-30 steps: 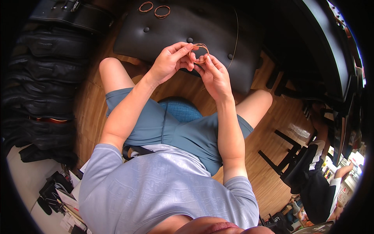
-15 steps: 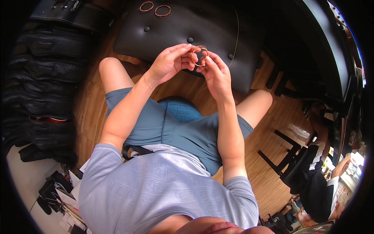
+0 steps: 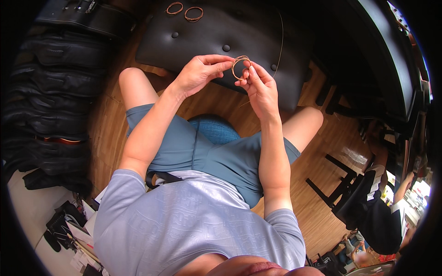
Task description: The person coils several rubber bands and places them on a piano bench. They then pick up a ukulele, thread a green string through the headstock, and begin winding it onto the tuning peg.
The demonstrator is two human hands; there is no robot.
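Above the near edge of a black padded bench (image 3: 202,34), both hands are at a small coil of thin copper-coloured wire (image 3: 241,57). My left hand (image 3: 199,73) is closed, thumb and forefinger pinching at the coil's left side. At its right and lower side, my right hand (image 3: 262,89) grips the loops between thumb and fingers. A thin loose end (image 3: 248,95) seems to hang below my right fingers. Farther off on the bench lie two similar coils, a left one (image 3: 174,13) and a right one (image 3: 201,20).
A long thin wire (image 3: 282,37) runs across the bench's right part. Black padded cases (image 3: 55,96) line the left side. A black piece of furniture (image 3: 386,50) stands at right, with a dark stool (image 3: 338,184) nearer. Another person (image 3: 380,221) is at the lower right.
The coil has shifted slightly right and now shows as a rounder ring. My left fingers have drawn together at its left side, and my right hand has moved a little rightward.
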